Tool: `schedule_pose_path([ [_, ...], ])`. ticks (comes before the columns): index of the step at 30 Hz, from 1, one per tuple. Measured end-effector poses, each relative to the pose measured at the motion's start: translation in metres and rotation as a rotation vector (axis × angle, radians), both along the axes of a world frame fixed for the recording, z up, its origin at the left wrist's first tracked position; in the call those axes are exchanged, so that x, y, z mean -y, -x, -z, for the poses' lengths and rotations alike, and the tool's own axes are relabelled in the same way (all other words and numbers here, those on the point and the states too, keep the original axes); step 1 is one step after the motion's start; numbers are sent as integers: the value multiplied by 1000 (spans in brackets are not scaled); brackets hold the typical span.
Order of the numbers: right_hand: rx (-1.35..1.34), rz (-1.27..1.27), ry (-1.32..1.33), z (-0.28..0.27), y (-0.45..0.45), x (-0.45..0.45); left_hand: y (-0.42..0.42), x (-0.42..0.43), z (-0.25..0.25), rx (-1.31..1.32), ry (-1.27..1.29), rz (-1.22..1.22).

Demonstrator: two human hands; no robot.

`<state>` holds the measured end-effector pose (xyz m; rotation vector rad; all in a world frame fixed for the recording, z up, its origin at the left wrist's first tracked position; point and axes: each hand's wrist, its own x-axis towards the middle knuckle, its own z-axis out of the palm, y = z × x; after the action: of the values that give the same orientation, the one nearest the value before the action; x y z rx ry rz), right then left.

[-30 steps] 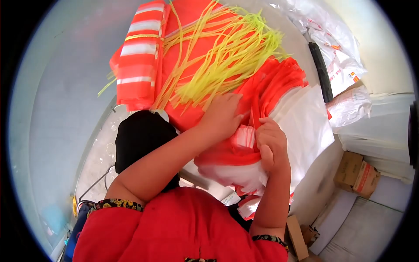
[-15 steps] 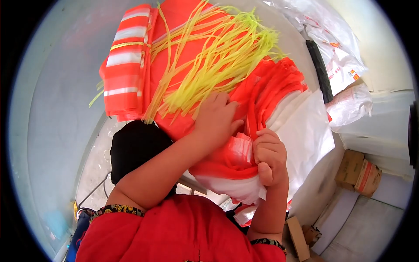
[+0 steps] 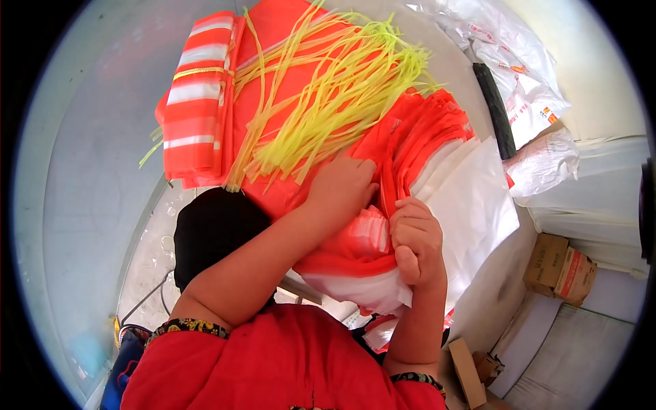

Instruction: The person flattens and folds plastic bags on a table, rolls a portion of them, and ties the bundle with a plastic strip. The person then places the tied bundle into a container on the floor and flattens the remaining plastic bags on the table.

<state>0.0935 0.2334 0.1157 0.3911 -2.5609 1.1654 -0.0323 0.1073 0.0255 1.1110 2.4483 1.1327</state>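
Observation:
A thick stack of red and white plastic bags (image 3: 437,130) lies in front of me, with its many layers bunched and bent around. My right hand (image 3: 416,237) is closed in a fist on the folded edge of this stack. Just left of it, my left hand (image 3: 343,183) has its fingers curled against the gathered red plastic; its fingertips are partly hidden in the folds. Between and below the hands, a folded end of red and white layers (image 3: 369,232) shows. Loose yellow-green plastic strips (image 3: 335,96) are spread above my left hand.
A folded red-and-white striped bundle (image 3: 199,89), bound with a yellow strip, lies at the upper left. A black bar-like object (image 3: 495,109) and white printed plastic sacks (image 3: 526,89) are at the upper right. Cardboard boxes (image 3: 559,270) stand lower right. Something black (image 3: 219,236) sits beside my left arm.
My left hand has slid slightly down, toward the right hand, its fingers deeper in the red folds. My right hand keeps its hold, and the stack has shifted a little left in view.

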Motion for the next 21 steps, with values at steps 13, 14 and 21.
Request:
schedule_pose_path([
  [13, -60, 409, -177, 2, -66, -25, -10, 1, 16, 298, 77, 52],
  [14, -89, 557, -189, 3, -86, -36, -11, 1, 15, 300, 60, 41],
  [21, 431, 1411, 484, 79, -251, -96, -18, -1, 22, 358, -75, 4],
])
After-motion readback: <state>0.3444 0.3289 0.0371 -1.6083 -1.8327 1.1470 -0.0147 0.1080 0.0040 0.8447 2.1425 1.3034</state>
